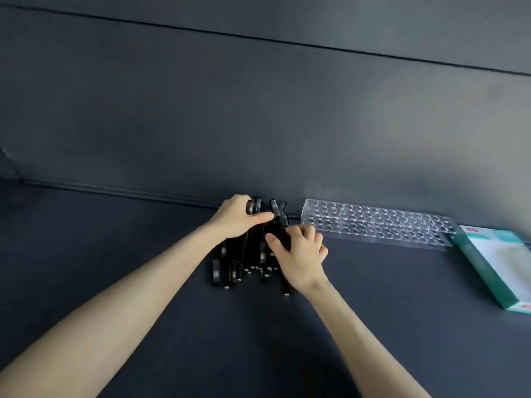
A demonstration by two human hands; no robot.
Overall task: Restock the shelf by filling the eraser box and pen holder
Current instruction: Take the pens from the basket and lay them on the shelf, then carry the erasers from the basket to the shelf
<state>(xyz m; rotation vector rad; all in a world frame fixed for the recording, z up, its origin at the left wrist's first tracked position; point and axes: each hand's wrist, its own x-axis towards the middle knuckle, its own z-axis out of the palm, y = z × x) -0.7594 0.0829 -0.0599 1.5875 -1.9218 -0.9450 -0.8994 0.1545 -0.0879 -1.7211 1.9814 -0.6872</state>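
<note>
Beside the pen holder (376,225), left hand (238,218) and right hand (298,257) grip pens (242,254) pointing toward the wall (258,124).

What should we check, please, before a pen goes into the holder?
1. Pens piled within reach: ok.
2. Left hand and right hand grip pens: ok.
3. Right hand holds just one: cannot tell.
4. Holder flat on the shelf, holes free: ok.
5. Nothing between pile and holder: ok.
6. Box filled: cannot tell.
</note>
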